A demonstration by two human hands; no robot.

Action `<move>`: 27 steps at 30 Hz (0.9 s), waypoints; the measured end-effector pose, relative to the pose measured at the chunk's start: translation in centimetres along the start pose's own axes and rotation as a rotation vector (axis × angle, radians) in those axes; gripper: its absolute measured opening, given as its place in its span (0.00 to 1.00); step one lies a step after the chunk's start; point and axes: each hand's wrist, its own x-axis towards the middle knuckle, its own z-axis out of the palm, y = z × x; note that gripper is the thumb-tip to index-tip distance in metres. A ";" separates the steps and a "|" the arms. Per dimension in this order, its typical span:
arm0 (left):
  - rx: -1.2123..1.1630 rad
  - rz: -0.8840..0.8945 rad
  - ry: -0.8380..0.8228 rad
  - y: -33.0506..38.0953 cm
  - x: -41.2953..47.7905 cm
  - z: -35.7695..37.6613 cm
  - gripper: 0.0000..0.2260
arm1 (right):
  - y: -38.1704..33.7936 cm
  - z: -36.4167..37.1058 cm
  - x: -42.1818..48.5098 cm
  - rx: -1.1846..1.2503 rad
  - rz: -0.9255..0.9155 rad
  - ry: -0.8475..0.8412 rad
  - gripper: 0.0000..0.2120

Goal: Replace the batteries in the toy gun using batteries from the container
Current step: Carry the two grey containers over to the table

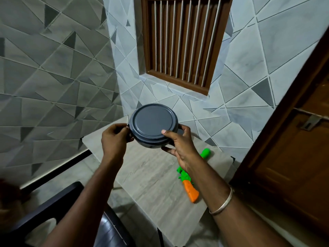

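Observation:
A round container (153, 124) with a grey lid is held up above the small table (147, 177), tilted toward me. My left hand (115, 141) pinches a metal clasp at the container's left edge. My right hand (179, 143) grips the right side, thumb on the lid's rim and fingers curled underneath. Its contents are hidden by the lid. The toy gun (190, 180), green with an orange grip, lies on the table below my right wrist, which covers part of it.
A dark chair (74, 211) stands at the table's near left. Tiled walls close in on the left and behind, with a barred wooden window (181, 41) above. A brown wooden door (292, 157) is close on the right.

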 end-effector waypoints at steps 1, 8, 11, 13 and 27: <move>0.004 0.004 0.010 -0.1 0.4 0.3 0.07 | 0.0 -0.1 0.6 0.009 0.003 -0.012 0.27; 0.024 0.003 0.076 -1.0 2.2 1.4 0.07 | 0.6 -0.2 3.9 0.003 0.015 -0.047 0.26; 0.018 -0.007 0.099 -1.1 3.3 2.1 0.07 | 0.3 0.0 6.0 -0.004 0.011 -0.068 0.24; 0.026 -0.006 0.107 -1.4 4.2 2.5 0.07 | 0.2 0.2 7.2 -0.011 0.000 -0.065 0.23; 0.171 -0.115 0.156 -8.6 20.1 5.3 0.07 | 4.2 5.3 23.3 -0.046 0.098 0.001 0.23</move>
